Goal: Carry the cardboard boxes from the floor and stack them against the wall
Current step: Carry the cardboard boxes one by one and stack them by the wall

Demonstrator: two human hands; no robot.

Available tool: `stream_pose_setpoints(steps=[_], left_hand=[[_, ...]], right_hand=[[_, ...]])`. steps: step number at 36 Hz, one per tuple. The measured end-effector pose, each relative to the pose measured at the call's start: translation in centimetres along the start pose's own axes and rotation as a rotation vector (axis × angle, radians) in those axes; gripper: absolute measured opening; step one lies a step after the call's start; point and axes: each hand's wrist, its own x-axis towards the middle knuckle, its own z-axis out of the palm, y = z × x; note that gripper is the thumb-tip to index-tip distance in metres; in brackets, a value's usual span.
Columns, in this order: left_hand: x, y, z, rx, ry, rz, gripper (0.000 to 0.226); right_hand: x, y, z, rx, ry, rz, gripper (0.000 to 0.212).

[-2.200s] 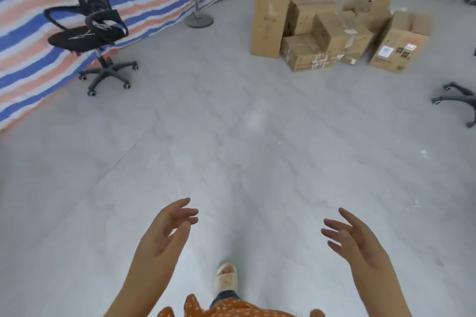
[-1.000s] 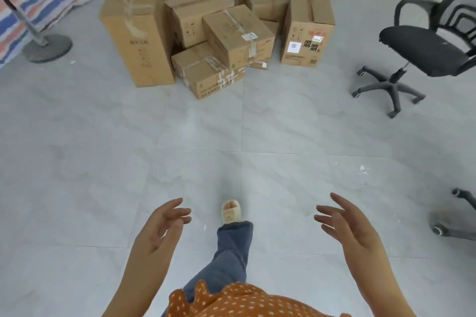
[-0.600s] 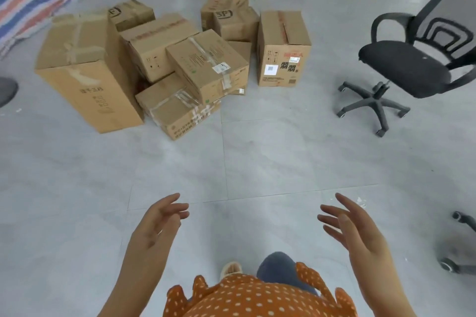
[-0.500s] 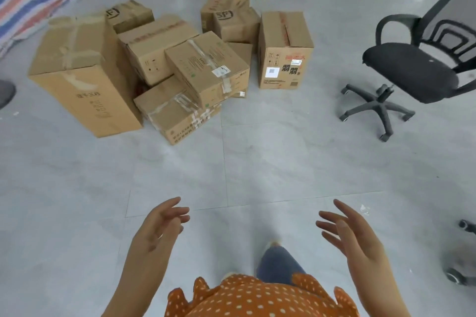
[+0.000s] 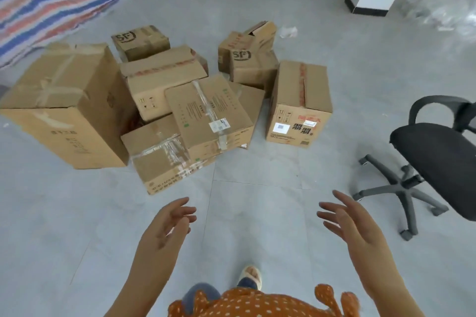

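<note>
We held our left hand (image 5: 167,224) and right hand (image 5: 353,224) empty, fingers loosely spread, above the grey tiled floor (image 5: 257,213) near the pile of brown cardboard boxes (image 5: 206,110).

Grey tiled floor (image 5: 257,201) bears cardboard boxes (image 5: 211,116), chair (image 5: 422,162).

1 head-worn view, angled forward and down, floor (image 5: 257,213) close below

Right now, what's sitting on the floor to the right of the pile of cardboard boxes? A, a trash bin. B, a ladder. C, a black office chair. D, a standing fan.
C: a black office chair on a wheeled base stands right of the cardboard boxes, past the box with the white label.
</note>
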Motion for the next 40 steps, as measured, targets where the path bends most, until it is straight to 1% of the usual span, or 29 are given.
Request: stream_pose_setpoints(steps=[3,4,5,7,9,12,15,17,18,21,24,28,32,35,36,37,39,40], left_hand=[[3.3,1.5,2.5,0.007,0.023,-0.024,0.027],[4.4,2.0,3.1,0.006,0.033,-0.038,0.027],[5.5,2.4,3.7,0.002,0.044,-0.055,0.027],[7.8,2.9,4.7,-0.009,0.068,-0.087,0.027],[10.4,3.5,5.7,-0.012,0.092,-0.112,0.027],[14.9,4.3,7.2,-0.035,0.129,-0.128,0.024],[20.5,5.3,9.0,-0.033,0.16,-0.13,0.022],[24.9,6.3,10.3,-0.025,0.178,-0.116,0.022],[27.2,7.0,10.9,-0.018,0.179,-0.106,0.022],[33.8,9.7,12.3,-0.038,0.19,-0.093,0.024],[39.5,13.0,13.2,-0.062,0.196,-0.08,0.027],[44.7,15.1,13.7,-0.055,0.231,-0.085,0.029],[48.6,15.2,14.0,-0.088,0.346,-0.151,0.028],[51.0,14.5,14.9,-0.126,0.466,-0.211,0.028],[51.8,14.2,15.3,-0.15,0.513,-0.23,0.029],[52.6,14.0,15.8,-0.169,0.56,-0.25,0.029],[54.5,13.5,17.1,-0.198,0.645,-0.305,0.026],[55.5,13.2,18.0,-0.221,0.694,-0.347,0.026]], right_hand=[[6.0,-1.3,-0.8,-0.072,-0.059,-0.001,0.024],[7.9,-1.5,-0.9,-0.076,-0.068,-0.002,0.027],[9.6,-2.0,-0.9,-0.068,-0.075,0.002,0.028],[12.8,-2.3,-0.8,-0.052,-0.083,0.012,0.023],[15.9,-2.4,-0.5,-0.043,-0.089,0.021,0.028],[20.9,-1.9,0.1,-0.032,-0.092,0.055,0.022],[26.6,-1.8,1.0,-0.041,-0.086,0.054,0.026],[31.2,-2.1,1.7,-0.045,-0.07,0.07,0.02],[33.5,-2.5,1.9,-0.049,-0.065,0.073,0.023],[40.5,-5.0,3.0,-0.053,-0.048,0.061,0.028],[47.3,-8.0,4.6,-0.061,-0.062,0.015,0.027],[55.3,-11.1,7.4,-0.133,-0.167,-0.031,0.024],[62.8,-12.5,10.5,-0.17,-0.306,-0.074,0.02],[68.7,-12.7,13.2,-0.177,-0.44,-0.051,0.018],[70.7,-12.8,14.2,-0.194,-0.491,-0.049,0.022],[72.8,-12.7,15.3,-0.22,-0.538,-0.043,0.024],[77.2,-12.3,17.4,-0.282,-0.652,-0.037,0.02],[79.4,-12.1,18.5,-0.326,-0.731,-0.031,0.024]])
